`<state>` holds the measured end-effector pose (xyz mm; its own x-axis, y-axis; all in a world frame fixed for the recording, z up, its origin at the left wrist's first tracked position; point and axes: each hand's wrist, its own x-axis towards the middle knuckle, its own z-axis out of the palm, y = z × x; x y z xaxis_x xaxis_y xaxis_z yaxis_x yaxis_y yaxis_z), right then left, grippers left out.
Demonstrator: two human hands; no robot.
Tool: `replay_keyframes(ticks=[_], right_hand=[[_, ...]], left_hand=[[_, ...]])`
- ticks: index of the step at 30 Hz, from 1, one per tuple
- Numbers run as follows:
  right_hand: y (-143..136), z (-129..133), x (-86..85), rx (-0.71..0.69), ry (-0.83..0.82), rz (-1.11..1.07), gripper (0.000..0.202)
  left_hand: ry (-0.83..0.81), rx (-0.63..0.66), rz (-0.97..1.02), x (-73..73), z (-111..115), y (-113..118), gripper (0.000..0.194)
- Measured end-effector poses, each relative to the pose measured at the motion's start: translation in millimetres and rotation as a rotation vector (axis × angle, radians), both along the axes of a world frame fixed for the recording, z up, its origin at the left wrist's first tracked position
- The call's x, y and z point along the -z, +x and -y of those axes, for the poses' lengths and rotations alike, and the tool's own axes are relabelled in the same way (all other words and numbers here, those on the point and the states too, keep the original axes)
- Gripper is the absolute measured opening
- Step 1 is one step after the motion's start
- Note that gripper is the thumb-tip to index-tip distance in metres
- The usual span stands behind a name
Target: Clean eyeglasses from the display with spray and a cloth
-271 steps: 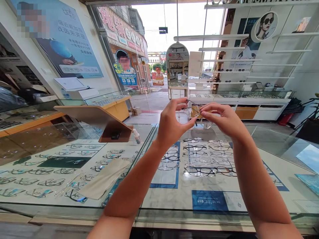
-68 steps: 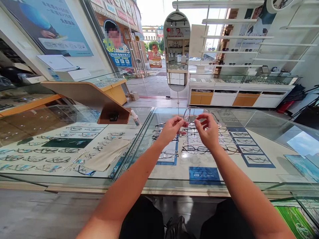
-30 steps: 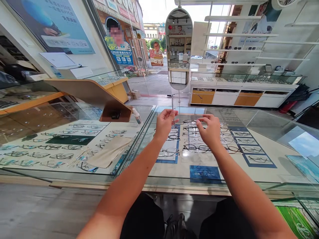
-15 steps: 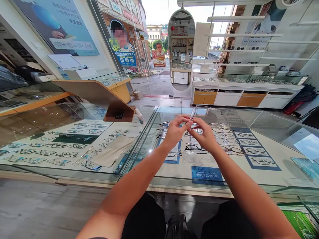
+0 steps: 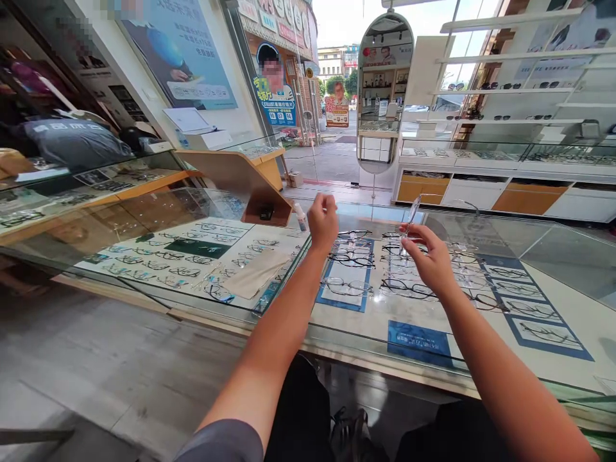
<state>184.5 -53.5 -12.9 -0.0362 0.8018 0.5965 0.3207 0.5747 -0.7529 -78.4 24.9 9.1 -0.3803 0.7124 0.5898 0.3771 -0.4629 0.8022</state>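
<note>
My right hand [image 5: 429, 256] pinches a pair of thin-framed eyeglasses [image 5: 414, 209] above the glass counter, lenses toward the left and a temple reaching out to the right. My left hand [image 5: 323, 221] is apart from them, its fingers curled with nothing seen in them and its thumb hidden. Just left of that hand stands a small white spray bottle [image 5: 300, 217] on the glass. A beige cloth [image 5: 255, 273] lies left of my left forearm. Beneath my hands, rows of eyeglasses [image 5: 409, 289] show in the display case.
A wooden stand [image 5: 235, 179] tilts over the counter [image 5: 346, 328] at the left. An oval mirror [image 5: 384, 96] rises beyond the far edge. A blue card [image 5: 418, 343] lies in the case near the front. White shelves [image 5: 510, 92] hold sunglasses at the far right.
My left hand has let go of the eyeglasses and moved left toward the spray bottle. My right hand keeps hold of them. The view has turned left.
</note>
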Motion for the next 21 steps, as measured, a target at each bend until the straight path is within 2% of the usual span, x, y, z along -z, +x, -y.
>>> replay_keyframes(ticks=[3, 4, 6, 10, 14, 17, 21], right_hand=[[3, -2, 0.3, 0.010, 0.001, -0.012, 0.030], [4, -3, 0.5, 0.012, -0.003, -0.019, 0.030], [5, -4, 1.1, 0.019, -0.009, -0.028, 0.030], [7, -6, 2.6, 0.028, -0.008, -0.018, 0.029], [7, -8, 3.8, 0.022, -0.009, -0.008, 0.029], [8, -10, 4.8, 0.018, -0.025, -0.005, 0.028], [11, -13, 5.8, 0.001, -0.059, -0.033, 0.028]], left_hand=[[-0.029, -0.355, 0.039, 11.4, -26, -39, 0.005], [-0.055, -0.440, 0.045, 16.8, -32, -49, 0.012], [-0.166, -0.504, 0.046, 28.8, -42, -63, 0.031], [-0.342, -0.447, 0.073, 52.0, -56, -75, 0.052], [-0.436, -0.384, 0.111, 64.5, -62, -78, 0.050], [-0.460, -0.359, 0.136, 62.0, -60, -78, 0.040], [-0.416, -0.283, 0.155, 44.0, -55, -70, 0.028]])
